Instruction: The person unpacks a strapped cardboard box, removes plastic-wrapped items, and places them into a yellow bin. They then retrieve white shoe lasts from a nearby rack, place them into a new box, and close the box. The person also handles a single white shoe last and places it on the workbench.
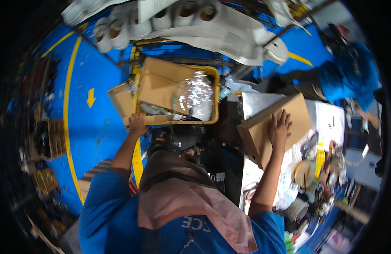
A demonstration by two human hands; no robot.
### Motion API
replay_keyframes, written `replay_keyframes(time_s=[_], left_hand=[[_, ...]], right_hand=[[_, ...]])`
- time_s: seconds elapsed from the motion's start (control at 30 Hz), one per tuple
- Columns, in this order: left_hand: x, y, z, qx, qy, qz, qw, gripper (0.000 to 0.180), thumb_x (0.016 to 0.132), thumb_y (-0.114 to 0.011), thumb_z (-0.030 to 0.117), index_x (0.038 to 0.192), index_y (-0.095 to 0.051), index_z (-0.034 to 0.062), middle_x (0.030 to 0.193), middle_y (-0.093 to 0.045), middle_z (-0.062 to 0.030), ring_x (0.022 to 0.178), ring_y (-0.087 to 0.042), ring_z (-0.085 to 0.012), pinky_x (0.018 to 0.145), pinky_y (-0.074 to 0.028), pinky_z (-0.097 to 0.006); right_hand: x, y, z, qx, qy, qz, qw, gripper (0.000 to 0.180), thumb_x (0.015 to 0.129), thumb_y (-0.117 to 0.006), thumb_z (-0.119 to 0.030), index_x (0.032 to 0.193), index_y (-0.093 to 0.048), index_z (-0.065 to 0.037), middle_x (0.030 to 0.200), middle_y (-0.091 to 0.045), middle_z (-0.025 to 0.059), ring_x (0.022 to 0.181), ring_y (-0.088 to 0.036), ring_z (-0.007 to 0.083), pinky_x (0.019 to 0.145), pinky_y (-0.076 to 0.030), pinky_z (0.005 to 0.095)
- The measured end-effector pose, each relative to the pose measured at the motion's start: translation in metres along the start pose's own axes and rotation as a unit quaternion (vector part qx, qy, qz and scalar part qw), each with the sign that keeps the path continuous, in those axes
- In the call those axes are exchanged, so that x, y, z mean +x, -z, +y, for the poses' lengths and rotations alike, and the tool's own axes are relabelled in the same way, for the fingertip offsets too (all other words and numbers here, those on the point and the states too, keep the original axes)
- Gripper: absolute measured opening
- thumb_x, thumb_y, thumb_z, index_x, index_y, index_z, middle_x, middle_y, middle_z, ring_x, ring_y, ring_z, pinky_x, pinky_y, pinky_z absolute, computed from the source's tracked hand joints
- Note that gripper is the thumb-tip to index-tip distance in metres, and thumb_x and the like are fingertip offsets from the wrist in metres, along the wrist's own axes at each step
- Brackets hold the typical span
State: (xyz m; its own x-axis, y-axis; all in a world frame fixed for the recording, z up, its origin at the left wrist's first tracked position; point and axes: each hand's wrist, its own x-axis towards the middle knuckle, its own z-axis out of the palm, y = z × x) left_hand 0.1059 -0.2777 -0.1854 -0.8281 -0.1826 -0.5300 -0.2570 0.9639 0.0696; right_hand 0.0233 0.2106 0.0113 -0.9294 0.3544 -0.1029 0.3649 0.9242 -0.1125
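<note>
My left hand [137, 124] is closed at the near left corner of a yellow plastic crate [216, 95], gripping a strip of cardboard [158, 120] along the rim. An open cardboard box [163, 84] and crumpled clear plastic wrap [195, 95] lie inside that crate. My right hand [280, 127] rests flat, fingers spread, on top of a brown cardboard box [295, 114]. The box sits tilted on the white-topped workbench to my right. Beneath my right palm, part of its top is hidden.
White rounded containers [140, 25] stand in a row on a paper-lined rack ahead. A co-worker in a blue shirt [350, 72] is at the far right. Tools, tape rolls [305, 173] and papers clutter the bench. Blue floor [94, 127] with yellow lines runs along my left.
</note>
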Motion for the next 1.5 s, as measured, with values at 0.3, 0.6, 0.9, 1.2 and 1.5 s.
replay_keyframes(time_s=[0.3, 0.6, 0.9, 1.2, 1.5], left_hand=[[0.003, 0.035, 0.044, -0.058, -0.161, 0.103, 0.98, 0.082, 0.059, -0.069, 0.016, 0.129, -0.026, 0.0054, 0.131, -0.024, -0.0238, 0.123, -0.02, -0.0422, 0.103, -0.018, -0.048], [-0.08, 0.133, 0.268, -0.206, -0.636, 0.202, 0.716, 0.023, 0.069, -0.059, 0.003, 0.092, -0.058, 0.0059, 0.102, -0.052, -0.0105, 0.104, -0.041, -0.0311, 0.09, -0.034, -0.039], [-0.193, 0.075, 0.526, -0.271, -0.648, -0.295, 0.648, 0.023, 0.085, -0.053, 0.012, 0.105, -0.053, 0.0012, 0.101, -0.059, -0.0123, 0.094, -0.057, -0.0187, 0.08, -0.045, -0.03], [-0.199, -0.051, 0.672, -0.206, -0.479, -0.265, 0.811, 0.057, 0.072, -0.068, 0.026, 0.116, -0.042, -0.0013, 0.103, -0.056, -0.0209, 0.095, -0.055, -0.0266, 0.079, -0.045, -0.034], [-0.198, -0.036, 0.678, -0.169, -0.415, -0.38, 0.81, 0.07, 0.061, -0.073, 0.001, 0.121, -0.038, -0.0046, 0.074, -0.057, -0.01, 0.054, -0.054, -0.0139, 0.044, -0.045, -0.027]], right_hand=[[-0.004, -0.014, -0.004, 0.269, 0.017, 0.183, 0.945, 0.062, 0.089, -0.042, -0.04, 0.132, -0.028, 0.002, 0.14, -0.02, 0.0232, 0.13, -0.016, 0.038, 0.105, -0.016, 0.0437], [-0.135, -0.03, 0.122, 0.144, -0.267, 0.347, 0.888, 0.02, 0.075, -0.061, -0.018, 0.085, -0.063, -0.001, 0.092, -0.059, 0.0152, 0.092, -0.049, 0.0311, 0.083, -0.04, 0.0367], [-0.162, -0.077, 0.303, 0.418, -0.482, 0.375, 0.673, 0.045, 0.071, -0.062, -0.014, 0.109, -0.051, 0.006, 0.093, -0.06, 0.02, 0.082, -0.06, 0.0282, 0.075, -0.046, 0.0355], [-0.148, -0.047, 0.285, 0.023, -0.195, 0.275, 0.941, 0.024, 0.06, -0.07, -0.016, 0.083, -0.064, -0.01, 0.088, -0.057, 0.0037, 0.084, -0.049, 0.0247, 0.074, -0.04, 0.0357], [-0.146, -0.042, 0.286, -0.006, -0.121, 0.323, 0.939, 0.013, 0.063, -0.066, -0.016, 0.071, -0.058, -0.01, 0.076, -0.056, 0.0015, 0.079, -0.049, 0.0219, 0.071, -0.035, 0.0358]])
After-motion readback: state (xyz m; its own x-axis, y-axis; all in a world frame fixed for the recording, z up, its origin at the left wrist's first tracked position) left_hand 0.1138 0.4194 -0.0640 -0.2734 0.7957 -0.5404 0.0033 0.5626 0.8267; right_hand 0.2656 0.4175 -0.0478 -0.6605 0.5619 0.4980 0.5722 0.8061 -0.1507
